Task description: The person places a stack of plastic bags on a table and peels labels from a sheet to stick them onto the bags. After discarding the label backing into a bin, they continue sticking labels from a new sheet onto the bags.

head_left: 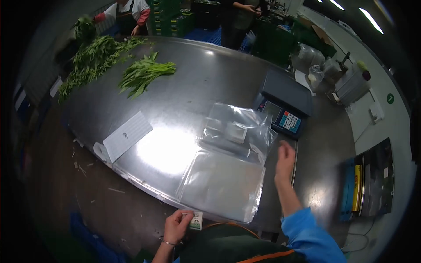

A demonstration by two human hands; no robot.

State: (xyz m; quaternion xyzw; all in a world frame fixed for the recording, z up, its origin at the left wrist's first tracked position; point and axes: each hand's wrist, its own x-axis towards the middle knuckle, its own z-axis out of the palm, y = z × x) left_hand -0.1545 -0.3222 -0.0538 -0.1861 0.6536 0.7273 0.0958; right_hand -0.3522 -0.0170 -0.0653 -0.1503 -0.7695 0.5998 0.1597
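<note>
Two people are on the far side of your steel table (197,90), one worker in a dark apron (124,19) at the left and one person in dark clothes (244,19) near the middle, with green crates (164,19) behind them. On the far left lies a loose heap of leafy greens (94,61), and one separate bunch of greens (147,74) rests just beside it. Nearer to you, a white sheet (128,136) lies aslant at the table edge. What stands most in the way is the dark scale (287,94) with its keypad, for it is close to the upper clear bag (219,125) (whether they touch, I cannot tell). This bag is wrinkled and shiny, and a small pale rectangle shows at its middle. Below it, a flatter layer of clear bags (221,186) reaches to the edge before you, smooth, with bright reflections along its border. Your left hand (176,224) pinches a small white and green label (196,221) at this edge. Your right hand (285,163), slightly blurred, is released, its fingers extended beside the upper bag and near the scale.
</note>
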